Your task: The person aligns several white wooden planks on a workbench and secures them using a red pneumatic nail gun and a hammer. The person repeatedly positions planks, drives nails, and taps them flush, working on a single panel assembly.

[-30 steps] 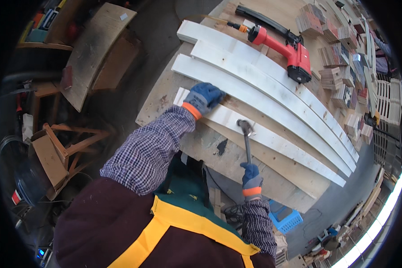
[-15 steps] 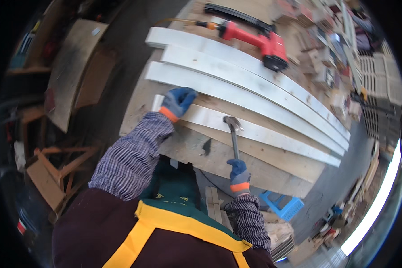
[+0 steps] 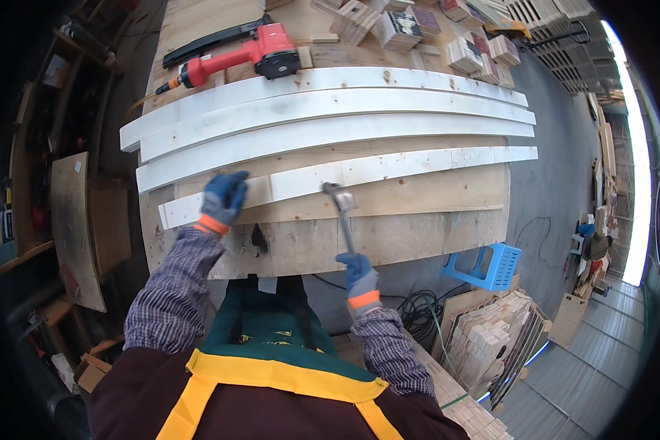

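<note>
My left hand (image 3: 224, 201), in a blue glove with an orange cuff, lies across the nearest white wooden board (image 3: 400, 167) close to its left end. Its bent fingers reach over the board's far edge, and their tips are partly hidden. A claw hammer (image 3: 345, 222) is in my gloved right hand (image 3: 358, 276), which closes round the lower handle. The slightly blurred hammer head is at the near edge of that board, right of my left hand; whether it touches is unclear. Beyond, three more white boards (image 3: 330, 133) lie side by side on the wooden bench (image 3: 308, 242).
A red nail gun (image 3: 231, 59) with a hose rests behind the boards. Several wood blocks (image 3: 400, 31) stand at the back. A blue plastic stool (image 3: 491, 268) is right of the bench, near a coiled black cable (image 3: 420, 312) and stacked wood (image 3: 484, 337).
The view has swung round, so the bench and boards now run more level across it. The hammer head has shifted from over the white board to its near edge. Both hands keep their holds.
</note>
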Demonstrator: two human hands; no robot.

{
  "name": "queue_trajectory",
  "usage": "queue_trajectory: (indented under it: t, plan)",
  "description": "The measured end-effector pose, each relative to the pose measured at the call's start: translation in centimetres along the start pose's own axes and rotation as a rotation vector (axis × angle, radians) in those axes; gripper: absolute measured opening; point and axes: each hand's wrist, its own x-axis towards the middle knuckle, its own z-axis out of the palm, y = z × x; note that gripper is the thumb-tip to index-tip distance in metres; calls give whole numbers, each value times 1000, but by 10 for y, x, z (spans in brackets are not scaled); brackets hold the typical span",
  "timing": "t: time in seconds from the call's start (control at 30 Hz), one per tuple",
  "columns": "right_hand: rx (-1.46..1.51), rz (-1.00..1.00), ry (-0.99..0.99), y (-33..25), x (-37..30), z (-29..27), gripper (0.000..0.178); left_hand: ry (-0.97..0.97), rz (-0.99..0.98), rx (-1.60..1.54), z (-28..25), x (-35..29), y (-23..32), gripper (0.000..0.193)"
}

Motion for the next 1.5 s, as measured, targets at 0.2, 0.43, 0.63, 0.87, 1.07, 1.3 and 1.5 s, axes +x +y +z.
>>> queue_trajectory:
  t: [0.2, 0.43, 0.63, 0.87, 1.07, 1.3, 1.5]
  plan:
    - [224, 49, 305, -14, 41, -90, 21, 116, 125, 96, 82, 69, 49, 20]
    - [244, -64, 381, -8, 109, -89, 29, 37, 141, 359, 93, 66, 47, 25]
    - [465, 103, 256, -28, 92, -115, 36, 39, 140, 395, 96, 71, 52, 26]
    - [-11, 25, 256, -28, 108, -100, 38, 1, 101, 440, 94, 69, 53, 28]
    - [414, 7, 513, -23, 100, -106, 38, -30, 77, 381, 92, 70, 53, 29]
    - [282, 273, 258, -35, 100, -93, 32, -54, 93, 372, 86, 69, 55, 30]
    - [300, 241, 178, -6, 92, -99, 26, -13, 118, 323, 88, 69, 52, 30]
